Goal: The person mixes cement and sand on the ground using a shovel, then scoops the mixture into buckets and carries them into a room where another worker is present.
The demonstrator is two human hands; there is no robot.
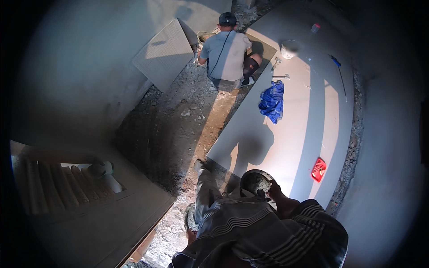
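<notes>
My right hand (pixel 278 194) grips the rim of a round, dark bucket (pixel 246 175) of grey mortar in front of my body, above the near edge of the large floor tiles. Low on my left side, my left hand (pixel 191 236) is closed at the rim of a second bucket (pixel 188 217). Grey material shows inside that one, but my trouser leg and shirt hide most of it. One of my legs (pixel 206 182) is stretched forward onto the rubble ground (pixel 177 117).
A co-worker (pixel 224 55) sits low ahead beside a mortar bucket (pixel 203 37). A tile (pixel 164 55) leans on the left wall. On the tiled floor (pixel 295 134) lie a blue cloth (pixel 272 102), hammer-like tools (pixel 281 77), a white bucket (pixel 289 50), a red tray (pixel 318 170) and a blue-handled rod (pixel 340 75).
</notes>
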